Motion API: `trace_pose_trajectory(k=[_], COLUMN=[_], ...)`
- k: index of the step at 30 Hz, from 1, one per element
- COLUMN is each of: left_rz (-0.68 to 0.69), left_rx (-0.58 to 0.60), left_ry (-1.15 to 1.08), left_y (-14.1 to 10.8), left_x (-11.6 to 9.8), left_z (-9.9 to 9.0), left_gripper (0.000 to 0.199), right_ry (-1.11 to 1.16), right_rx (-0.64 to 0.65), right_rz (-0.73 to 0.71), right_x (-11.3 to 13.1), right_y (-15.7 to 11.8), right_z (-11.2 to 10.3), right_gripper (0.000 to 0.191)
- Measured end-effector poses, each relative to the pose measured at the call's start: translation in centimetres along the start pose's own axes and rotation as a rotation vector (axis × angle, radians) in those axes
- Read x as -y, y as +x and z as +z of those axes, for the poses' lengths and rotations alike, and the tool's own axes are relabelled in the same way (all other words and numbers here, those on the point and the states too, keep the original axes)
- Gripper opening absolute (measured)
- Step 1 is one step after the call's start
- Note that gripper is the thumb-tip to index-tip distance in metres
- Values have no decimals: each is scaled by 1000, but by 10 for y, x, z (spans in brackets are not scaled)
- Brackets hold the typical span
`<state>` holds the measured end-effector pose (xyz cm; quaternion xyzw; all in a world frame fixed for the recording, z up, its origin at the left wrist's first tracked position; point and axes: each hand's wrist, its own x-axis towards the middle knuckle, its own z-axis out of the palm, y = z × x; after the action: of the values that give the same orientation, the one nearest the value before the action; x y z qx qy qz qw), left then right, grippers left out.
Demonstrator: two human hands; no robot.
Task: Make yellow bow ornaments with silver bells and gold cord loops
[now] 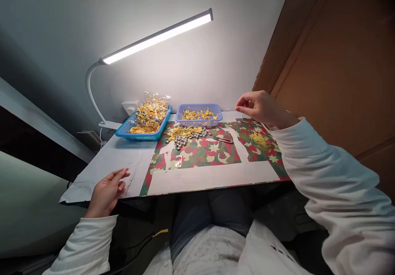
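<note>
Head view, reading the counter [109, 155] as a clock face with 12 away from you: your left hand [106, 190] is at 8 o'clock, its fingertips pinched together on a fine, clear thread [137, 165]. Your right hand [257, 107] is raised toward 2 o'clock, thumb and forefinger closed on a thin strand too. The line fades between them, so you cannot be sure it is one piece; holding your hands so far apart probably keeps it taut and untangled.

Just above centre, the yellow pieces [185, 132] and silver beads [181, 144] lie loose together, likely so either hand can reach them. Red-handled snips [226, 140] rest toward 1 o'clock, seemingly kept close for cutting. Your blue basket [138, 137] at 10 and lavender basket [199, 123] at 12 hold more yellow pieces, probably set back to leave working room. A yellow tangle [261, 139] lies near 3. From 10, the lamp [157, 34] stretches over toward 12, presumably because such fine thread needs light.
</note>
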<state>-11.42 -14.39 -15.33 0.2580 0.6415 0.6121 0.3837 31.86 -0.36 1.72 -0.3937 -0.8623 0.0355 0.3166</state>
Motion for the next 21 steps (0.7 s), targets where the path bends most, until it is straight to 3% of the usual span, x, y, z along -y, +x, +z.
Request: trace_pose_trajectory(k=[11, 17, 21], left_rz=[365, 607, 779], left_rx=[-77, -44, -32], left_ry=[472, 700, 764], left_y=[26, 38, 33], left_x=[1, -5, 5], left_z=[-16, -5, 16], left_gripper=[11, 15, 10], right_ry=[-31, -46, -20], right_rx=[14, 42, 49], right_rz=[110, 159, 163], right_x=[-18, -21, -24], right_y=[-5, -9, -12], right_z=[-2, 2, 6], right_gripper=[22, 12, 14])
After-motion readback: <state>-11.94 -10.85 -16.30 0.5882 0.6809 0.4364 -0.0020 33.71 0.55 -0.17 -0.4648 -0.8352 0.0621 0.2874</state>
